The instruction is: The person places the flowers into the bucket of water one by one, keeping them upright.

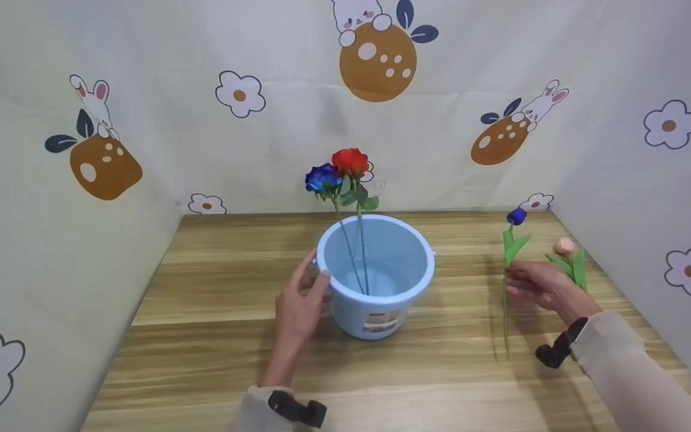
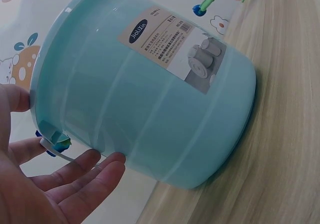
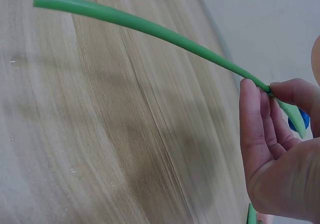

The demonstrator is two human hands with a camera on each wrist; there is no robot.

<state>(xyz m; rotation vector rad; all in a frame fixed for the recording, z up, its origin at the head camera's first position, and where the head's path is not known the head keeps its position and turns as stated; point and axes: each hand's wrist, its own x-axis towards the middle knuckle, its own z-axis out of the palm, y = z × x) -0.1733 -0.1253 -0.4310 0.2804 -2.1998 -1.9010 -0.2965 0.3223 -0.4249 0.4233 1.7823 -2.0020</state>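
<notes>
A light blue bucket (image 1: 375, 318) stands upright, with a blue rose (image 1: 323, 179) and a red rose (image 1: 350, 162) leaning inside it on long stems. My left hand (image 1: 300, 306) rests against the bucket's left side; in the left wrist view the thumb touches the rim while the spread fingers (image 2: 82, 166) lie by the wall and the handle (image 2: 55, 151). To the right, my right hand (image 1: 540, 285) pinches a blue tulip (image 1: 516, 216) below its leaves. Its thick green stem (image 3: 150, 28) points away from the fingertips in the right wrist view.
A pale pink tulip (image 1: 564, 246) with green leaves is behind my right hand, partly hidden. The wooden tabletop (image 1: 213, 336) is enclosed by printed cloth walls (image 1: 285, 144) at the back and both sides.
</notes>
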